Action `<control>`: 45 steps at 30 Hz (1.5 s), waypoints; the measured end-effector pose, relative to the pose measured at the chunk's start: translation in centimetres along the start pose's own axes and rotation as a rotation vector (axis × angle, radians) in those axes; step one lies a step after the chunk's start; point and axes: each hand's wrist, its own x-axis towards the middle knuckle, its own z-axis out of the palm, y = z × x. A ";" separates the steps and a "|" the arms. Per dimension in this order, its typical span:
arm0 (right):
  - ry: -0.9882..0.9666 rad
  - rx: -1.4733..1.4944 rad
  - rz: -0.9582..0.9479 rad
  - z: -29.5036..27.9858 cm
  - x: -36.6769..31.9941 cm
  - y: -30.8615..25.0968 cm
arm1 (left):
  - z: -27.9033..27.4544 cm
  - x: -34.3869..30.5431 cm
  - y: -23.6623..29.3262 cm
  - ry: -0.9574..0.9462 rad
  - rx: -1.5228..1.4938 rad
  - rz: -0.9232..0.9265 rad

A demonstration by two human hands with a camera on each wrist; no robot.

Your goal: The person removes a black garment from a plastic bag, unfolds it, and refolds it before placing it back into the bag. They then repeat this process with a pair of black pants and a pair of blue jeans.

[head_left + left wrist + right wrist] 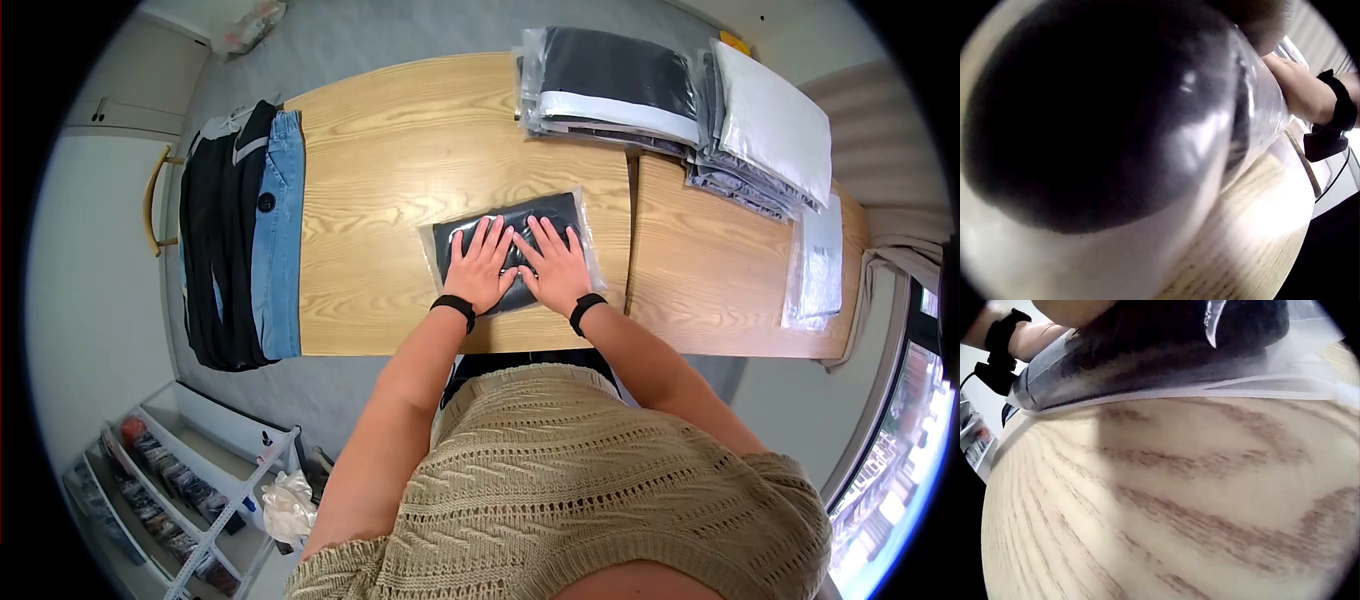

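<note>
A folded black garment in a clear plastic bag (556, 207) lies flat on the wooden table (400, 150), near its front edge. Both hands rest on top of it with fingers straight and spread, thumbs close together. The left hand (482, 268) covers the bag's left half, and the right hand (556, 268) its right half. Clear plastic sticks out past the garment at both sides. Close up in the left wrist view, the bagged garment (1097, 125) shines under the film. In the right wrist view, the bag's pale edge (1179, 395) runs along the tabletop.
Bagged dark garments (615, 75) are stacked at the back right, beside a pile topped by a white bagged garment (770, 115). A flat pale bag (820, 260) lies at the right edge. Jeans (280, 230) and black clothes (215, 250) lie at the left end. A shelf (215, 440) stands lower left.
</note>
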 end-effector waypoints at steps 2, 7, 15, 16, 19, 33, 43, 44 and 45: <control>-0.008 0.019 0.002 0.2 0.2 0.1 | 0.2 0.2 -0.2 -0.074 -0.017 -0.015; -0.026 0.020 0.003 0.4 0.6 0.3 | 0.3 0.6 -0.3 -0.189 -0.094 -0.049; 0.018 0.009 0.004 0.2 0.7 0.2 | 0.4 0.6 -0.2 -0.156 -0.049 -0.050; 0.021 0.001 -0.001 0.1 0.6 0.2 | 0.5 0.4 -0.2 -0.151 -0.047 -0.047; 0.011 0.000 -0.020 -0.3 0.1 0.2 | -0.4 0.2 -0.6 -0.025 -0.080 0.043; -0.170 -0.007 -0.071 -0.7 0.6 2.5 | 1.6 -0.6 -7.2 -0.140 0.047 0.418; -0.104 -0.034 -0.103 -0.7 0.5 2.2 | -0.1 -0.4 -6.4 -0.089 0.106 0.384; -0.084 -0.033 -0.105 -0.6 0.4 2.2 | -0.7 -0.5 -6.2 -0.083 0.099 0.383; -0.068 -0.015 -0.119 -0.8 0.4 2.1 | -1.5 -0.5 -5.9 -0.069 0.085 0.387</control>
